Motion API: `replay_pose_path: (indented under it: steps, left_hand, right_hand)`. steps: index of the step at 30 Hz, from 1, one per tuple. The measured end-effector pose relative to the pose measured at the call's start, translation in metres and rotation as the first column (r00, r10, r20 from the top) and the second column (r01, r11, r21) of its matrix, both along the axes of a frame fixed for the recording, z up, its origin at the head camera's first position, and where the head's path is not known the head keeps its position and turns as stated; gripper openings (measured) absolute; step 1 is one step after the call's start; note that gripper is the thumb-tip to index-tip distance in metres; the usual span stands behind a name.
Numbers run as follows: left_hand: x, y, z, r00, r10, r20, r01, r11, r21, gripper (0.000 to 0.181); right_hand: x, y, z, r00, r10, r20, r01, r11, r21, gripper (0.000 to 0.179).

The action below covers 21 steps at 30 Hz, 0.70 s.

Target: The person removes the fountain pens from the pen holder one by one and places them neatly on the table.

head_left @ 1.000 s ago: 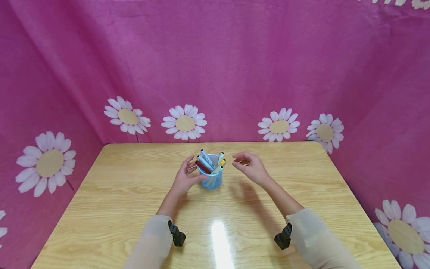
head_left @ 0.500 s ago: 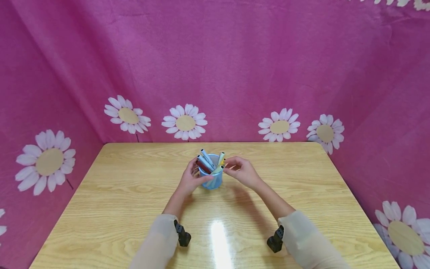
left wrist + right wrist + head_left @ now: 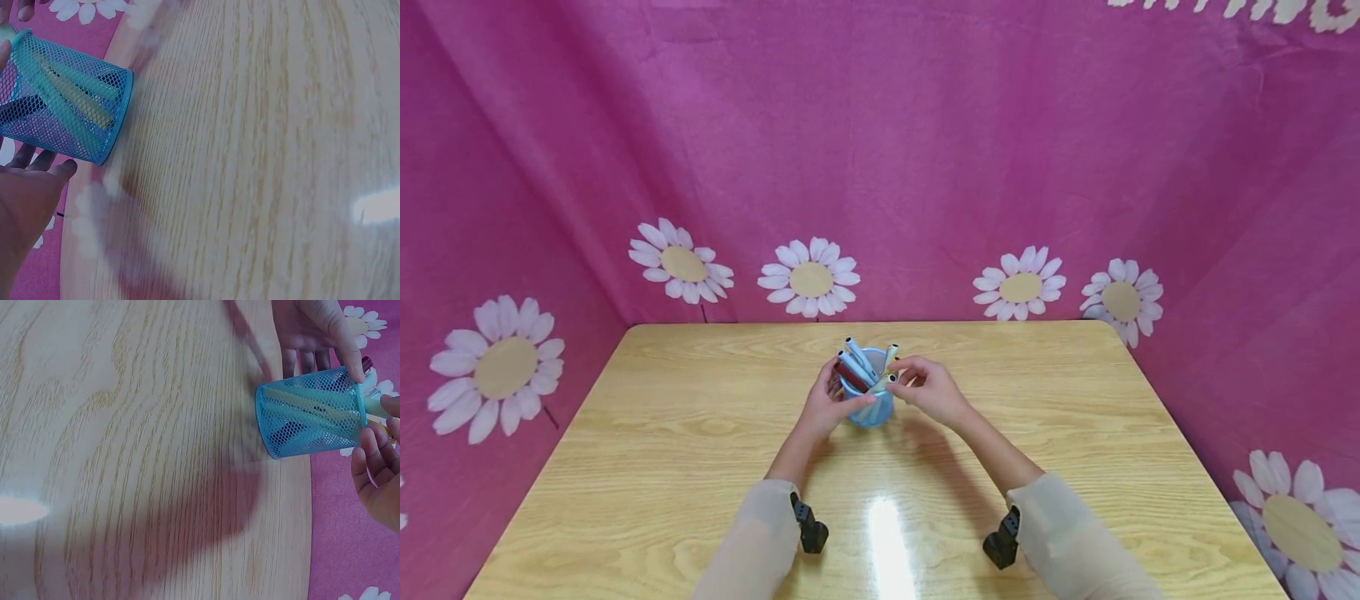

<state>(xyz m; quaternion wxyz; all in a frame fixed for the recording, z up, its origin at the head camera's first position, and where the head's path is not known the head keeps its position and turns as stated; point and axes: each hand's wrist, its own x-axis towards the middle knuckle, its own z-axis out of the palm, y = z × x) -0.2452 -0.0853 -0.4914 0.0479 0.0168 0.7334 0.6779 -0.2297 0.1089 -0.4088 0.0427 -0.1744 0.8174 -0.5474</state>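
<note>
A light-blue mesh pen holder stands upright on the table, full of several markers. My left hand holds it from the left, its thumb along the near rim and its fingers round the far side; the left wrist view shows those fingers beneath the mesh. My right hand is at the holder's right rim, thumb and forefinger closed about the top of a pale marker. Pale blue markers and a dark red marker lean left; another pale marker rises behind.
The wooden table reaches back to a pink curtain printed with white daisies. A bright light reflection lies on the tabletop in front of the holder. Small black cameras are worn at both cuffs.
My right hand has moved left to the markers at the holder's rim and closed its fingers there. My left hand has moved right and taken hold of the holder.
</note>
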Motion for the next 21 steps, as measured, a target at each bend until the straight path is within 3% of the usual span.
replay_pose_path:
  steps: [8,10,15,17,21]
  left_hand:
    - [0.000,0.001,0.001,1.000,-0.010,0.013,0.009,1.000,0.023,0.092]
    - [0.003,0.001,0.008,0.999,-0.026,0.023,0.025,0.999,0.036,0.093]
    - [0.001,0.000,0.006,0.999,-0.025,0.028,0.025,0.999,0.028,0.092]
    - [-0.003,0.000,-0.001,1.000,-0.012,0.026,0.012,1.000,0.017,0.091]
    - [0.001,0.000,0.008,0.999,-0.025,0.032,0.023,0.999,0.036,0.091]
  right_hand:
    - [-0.002,-0.005,-0.002,0.999,0.046,0.016,-0.047,0.997,0.062,0.032]
    - [-0.009,-0.004,-0.013,0.999,0.045,0.022,-0.046,0.996,0.072,0.030]
    - [-0.025,-0.002,-0.040,0.999,0.028,0.044,-0.031,0.997,0.070,0.026]
    - [-0.025,-0.002,-0.041,0.998,0.022,0.055,-0.025,0.998,0.060,0.025]
    - [-0.024,-0.003,-0.039,0.998,-0.003,0.070,0.001,1.000,0.031,0.024]
